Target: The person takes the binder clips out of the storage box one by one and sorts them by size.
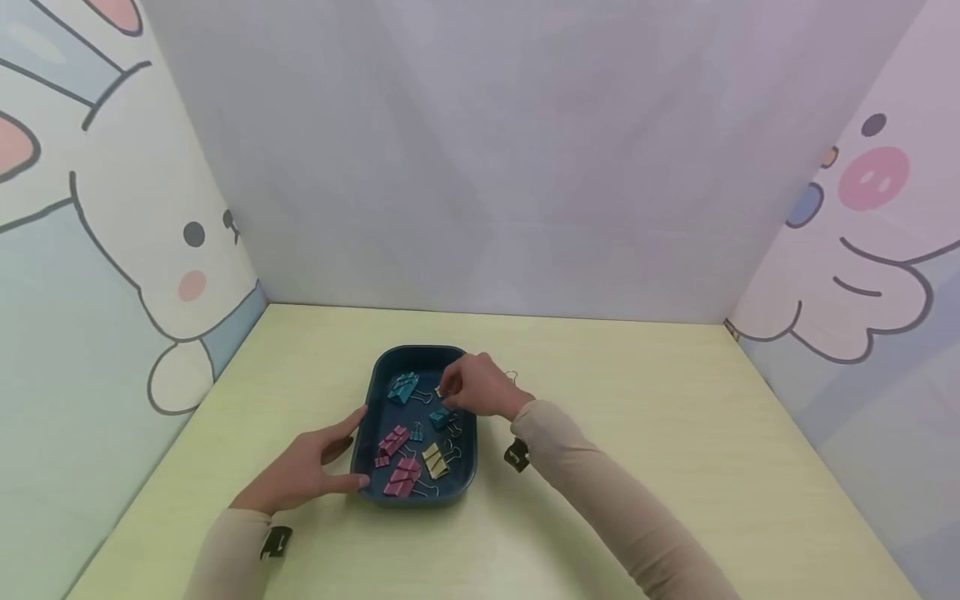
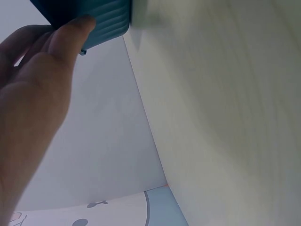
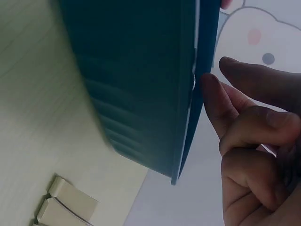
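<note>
A dark blue-green tray (image 1: 472, 467) holds several binder clips. At its left wall my left hand (image 1: 303, 467) rests, index finger and thumb spread and fairly straight against the outside. My right hand (image 1: 483, 385) reaches over the far right rim, its fingertips beside a small yellow binder clip (image 1: 439, 391). In the right wrist view its thumb and index fingertips (image 3: 212, 87) stand apart with nothing visible between them; the other fingers are curled. Inside the tray lie teal clips (image 1: 404, 387), pink clips (image 1: 405, 477) and a larger yellow clip (image 1: 435, 461).
On the pale wood-look table (image 1: 637, 433), just right of the tray, lies another yellow binder clip (image 3: 70, 202), mostly hidden behind my right hand in the head view. A plain backdrop (image 1: 480, 167) rises behind, with cartoon-printed panels (image 1: 97, 275) at the sides.
</note>
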### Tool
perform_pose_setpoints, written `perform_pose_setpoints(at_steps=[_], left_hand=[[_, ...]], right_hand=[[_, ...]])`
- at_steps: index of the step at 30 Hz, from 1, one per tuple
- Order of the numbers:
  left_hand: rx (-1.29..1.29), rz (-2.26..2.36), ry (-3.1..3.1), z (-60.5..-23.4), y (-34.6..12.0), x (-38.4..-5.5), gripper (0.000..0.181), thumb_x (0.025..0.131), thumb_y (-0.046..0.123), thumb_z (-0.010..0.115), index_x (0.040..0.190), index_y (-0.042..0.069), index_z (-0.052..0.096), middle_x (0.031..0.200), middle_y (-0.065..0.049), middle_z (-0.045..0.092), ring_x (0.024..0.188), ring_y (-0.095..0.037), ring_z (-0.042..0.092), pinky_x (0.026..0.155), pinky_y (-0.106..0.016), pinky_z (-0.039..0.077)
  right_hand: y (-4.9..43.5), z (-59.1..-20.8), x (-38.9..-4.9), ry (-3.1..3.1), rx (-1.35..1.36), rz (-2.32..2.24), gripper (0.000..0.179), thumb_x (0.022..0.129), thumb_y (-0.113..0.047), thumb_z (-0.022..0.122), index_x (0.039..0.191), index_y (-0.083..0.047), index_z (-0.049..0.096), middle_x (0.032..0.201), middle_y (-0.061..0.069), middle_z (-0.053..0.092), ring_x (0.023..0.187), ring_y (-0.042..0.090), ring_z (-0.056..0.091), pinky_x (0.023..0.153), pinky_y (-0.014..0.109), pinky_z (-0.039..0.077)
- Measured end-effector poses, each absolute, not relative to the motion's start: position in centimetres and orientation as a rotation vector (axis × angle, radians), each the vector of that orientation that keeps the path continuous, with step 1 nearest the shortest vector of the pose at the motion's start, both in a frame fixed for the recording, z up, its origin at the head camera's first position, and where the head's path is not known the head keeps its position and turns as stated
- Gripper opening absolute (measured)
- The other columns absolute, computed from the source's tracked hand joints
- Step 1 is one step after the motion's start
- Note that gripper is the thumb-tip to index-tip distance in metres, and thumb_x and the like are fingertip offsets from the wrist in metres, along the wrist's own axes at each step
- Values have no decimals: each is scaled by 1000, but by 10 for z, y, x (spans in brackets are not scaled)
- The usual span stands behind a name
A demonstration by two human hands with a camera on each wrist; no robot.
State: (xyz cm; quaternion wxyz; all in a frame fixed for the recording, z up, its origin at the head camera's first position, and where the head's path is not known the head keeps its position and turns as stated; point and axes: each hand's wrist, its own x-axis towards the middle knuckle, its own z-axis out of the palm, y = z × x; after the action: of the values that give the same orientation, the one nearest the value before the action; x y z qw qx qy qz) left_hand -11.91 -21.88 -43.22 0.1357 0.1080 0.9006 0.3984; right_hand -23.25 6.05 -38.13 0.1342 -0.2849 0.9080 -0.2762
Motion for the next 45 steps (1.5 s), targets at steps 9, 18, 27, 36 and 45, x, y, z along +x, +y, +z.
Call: perform_pose_setpoints(at_steps=[9, 18, 27, 36, 45], left_hand=[[301, 1155, 2603, -433, -219, -121, 102, 82, 41, 82, 161, 14, 23, 165, -21, 28, 144, -45, 42, 114, -49, 45], [296, 1162, 2607, -433, -219, -122, 102, 82, 41, 82, 161, 14, 23, 165, -21, 28, 144, -45, 43, 114, -49, 45], [309, 1155, 2605, -430, -219, -121, 102, 82, 40, 82, 161, 13, 23, 164, -22, 29, 144, -45, 42, 114, -48, 46], [285, 1169, 2599, -432, -218, -119, 102, 82, 40, 82, 161, 15, 23, 164, -21, 29, 144, -45, 42, 114, -49, 45], [291, 1172, 2606, -433, -219, -119, 102, 82, 40, 82, 161, 14, 24, 164, -21, 30, 144, -45, 43, 114, -49, 45]], right_hand=[[54, -393, -228, 2676, -891, -577, 6, 88, -14, 77, 93, -12, 79, 89, 1, 74, 75, 10, 62, 67, 17, 58], [49, -396, -226, 2780, -990, -317, 7, 85, -9, 78, 84, -15, 79, 79, -3, 70, 69, 10, 58, 60, 16, 54], [45, -396, -220, 2870, -957, -185, 5, 83, -10, 81, 85, -13, 77, 76, -1, 71, 63, 9, 58, 59, 20, 59], [46, -398, -219, 2912, -985, -197, 4, 86, -11, 78, 83, -14, 77, 72, -2, 68, 59, 9, 55, 54, 17, 55], [47, -399, -221, 2962, -922, -267, 7, 91, -14, 73, 89, -15, 80, 86, -1, 72, 70, 10, 57, 63, 19, 58]])
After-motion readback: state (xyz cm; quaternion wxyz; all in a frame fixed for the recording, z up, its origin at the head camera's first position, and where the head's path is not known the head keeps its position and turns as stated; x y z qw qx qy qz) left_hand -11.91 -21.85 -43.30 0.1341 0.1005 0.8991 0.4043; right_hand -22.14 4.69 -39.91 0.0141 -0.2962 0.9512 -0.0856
